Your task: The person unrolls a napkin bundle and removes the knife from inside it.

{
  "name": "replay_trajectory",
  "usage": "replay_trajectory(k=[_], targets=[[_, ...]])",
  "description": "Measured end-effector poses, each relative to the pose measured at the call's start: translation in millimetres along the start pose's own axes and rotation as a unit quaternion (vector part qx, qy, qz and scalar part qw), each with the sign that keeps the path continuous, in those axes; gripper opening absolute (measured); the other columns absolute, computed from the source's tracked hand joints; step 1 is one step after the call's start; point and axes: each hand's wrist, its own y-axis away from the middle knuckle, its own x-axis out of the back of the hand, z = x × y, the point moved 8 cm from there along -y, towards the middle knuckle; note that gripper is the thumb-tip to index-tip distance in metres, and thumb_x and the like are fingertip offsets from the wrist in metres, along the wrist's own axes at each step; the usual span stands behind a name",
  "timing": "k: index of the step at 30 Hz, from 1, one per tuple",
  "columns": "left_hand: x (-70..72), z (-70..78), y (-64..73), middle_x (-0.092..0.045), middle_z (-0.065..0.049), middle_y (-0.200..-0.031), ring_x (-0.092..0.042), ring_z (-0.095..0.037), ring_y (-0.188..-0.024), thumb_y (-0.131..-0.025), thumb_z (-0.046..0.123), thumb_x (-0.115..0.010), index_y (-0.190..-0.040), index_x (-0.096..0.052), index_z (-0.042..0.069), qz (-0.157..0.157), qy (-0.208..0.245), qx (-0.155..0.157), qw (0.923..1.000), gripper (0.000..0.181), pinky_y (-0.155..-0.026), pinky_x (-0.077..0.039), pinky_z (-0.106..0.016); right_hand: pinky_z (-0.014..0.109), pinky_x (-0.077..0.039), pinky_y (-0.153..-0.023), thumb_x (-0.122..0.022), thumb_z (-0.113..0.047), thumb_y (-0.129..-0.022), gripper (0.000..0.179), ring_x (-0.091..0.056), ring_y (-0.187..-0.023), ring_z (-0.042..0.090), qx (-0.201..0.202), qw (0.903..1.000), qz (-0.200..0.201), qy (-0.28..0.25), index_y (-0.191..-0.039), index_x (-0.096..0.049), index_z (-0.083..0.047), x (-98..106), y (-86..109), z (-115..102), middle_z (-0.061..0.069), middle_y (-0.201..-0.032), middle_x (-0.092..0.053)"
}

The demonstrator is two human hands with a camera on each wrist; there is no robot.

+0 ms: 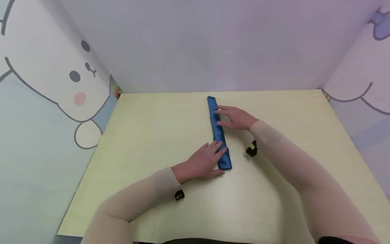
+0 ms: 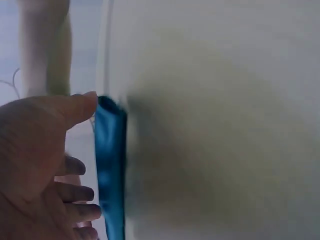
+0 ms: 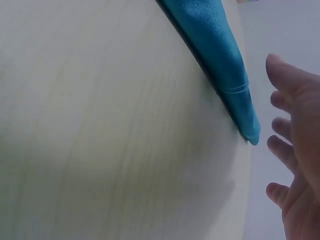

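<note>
A long, narrow strip of shiny blue cloth (image 1: 217, 131), rolled or folded lengthwise, lies front to back on the table. Spread over its near end is my left hand (image 1: 201, 162), fingers extended across the strip and thumb by its end. My right hand (image 1: 238, 118) hovers at the far half from the right, its fingertips overlapping the cloth edge in the head view. In the left wrist view, the roll (image 2: 110, 165) shows an open, tube-like end near the thumb. The right wrist view has the cloth (image 3: 215, 50) tapering away, with loosely extended fingers beside it.
The pale wood-grain table (image 1: 152, 135) meets a plain light wall (image 1: 195, 44) at its back edge. Cartoon-printed panels (image 1: 45, 78) flank it. A small black device (image 1: 251, 149) hangs at the right wrist, another (image 1: 179, 195) at the left.
</note>
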Motion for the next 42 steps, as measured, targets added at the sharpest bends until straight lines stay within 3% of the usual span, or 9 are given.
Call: replay_trajectory(k=[3,8,18,29,38,42], targets=[[-8.0,8.2,-7.7,-0.031,-0.012,-0.154,-0.028,-0.027,-0.142,-0.088,0.066,-0.051,-0.150,-0.035,0.012,-0.009,-0.021,0.000,0.9997,0.084,-0.109,-0.031,-0.048,0.049,-0.027,-0.110,-0.054,-0.046,-0.096,0.063,-0.027,-0.141,0.033,0.008,0.9997,-0.021,0.014,-0.148,-0.040,-0.013,-9,-13.4,4,0.012,-0.156,-0.026],[-15.5,10.0,-11.7,-0.032,-0.009,-0.154,-0.027,-0.025,-0.142,-0.089,0.063,-0.053,-0.149,-0.038,0.016,-0.011,-0.027,0.004,0.9996,0.077,-0.108,-0.031,-0.051,0.048,-0.024,-0.112,-0.052,-0.048,-0.097,0.064,-0.023,-0.143,0.031,0.005,0.9982,-0.050,0.031,-0.149,-0.038,-0.015,-26,-19.4,8,0.012,-0.156,-0.026],[-14.9,2.0,-7.9,-0.029,-0.005,-0.156,-0.023,-0.022,-0.144,-0.090,0.062,-0.052,-0.150,-0.037,0.020,-0.010,-0.027,0.008,0.9996,0.074,-0.107,-0.029,-0.055,0.062,-0.018,-0.109,-0.048,-0.055,-0.096,0.066,-0.021,-0.144,0.027,-0.023,0.9968,-0.059,0.048,-0.150,-0.036,-0.020,-26,-23.6,15,0.008,-0.157,-0.024],[-15.6,-20.4,0.0,-0.020,-0.002,-0.159,-0.016,-0.019,-0.146,-0.090,0.054,-0.058,-0.151,-0.034,0.022,-0.042,0.024,-0.007,0.9988,0.073,-0.105,-0.028,-0.062,0.063,-0.017,-0.108,-0.048,-0.058,-0.094,0.066,-0.023,-0.144,0.027,-0.048,0.9971,-0.039,0.044,-0.149,-0.039,-0.021,-22,-29.1,15,0.007,-0.157,-0.027],[-11.9,-30.4,4.5,-0.021,0.001,-0.159,-0.017,-0.016,-0.145,-0.089,0.048,-0.064,-0.150,-0.037,0.022,-0.035,0.062,-0.011,0.9974,0.072,-0.102,-0.031,-0.061,0.063,-0.018,-0.108,-0.046,-0.059,-0.094,0.066,-0.022,-0.144,0.025,-0.065,0.9959,-0.026,0.057,-0.148,-0.040,-0.023,-23,-32.6,15,0.006,-0.157,-0.027],[-12.2,-32.9,3.8,-0.021,0.000,-0.159,-0.016,-0.016,-0.145,-0.089,0.050,-0.064,-0.150,-0.037,0.021,-0.040,0.106,-0.008,0.9935,0.073,-0.104,-0.029,-0.061,0.063,-0.018,-0.108,-0.047,-0.058,-0.095,0.066,-0.021,-0.144,0.026,-0.062,0.9963,-0.026,0.054,-0.148,-0.040,-0.021,-23,-30.7,14,0.008,-0.157,-0.027]])
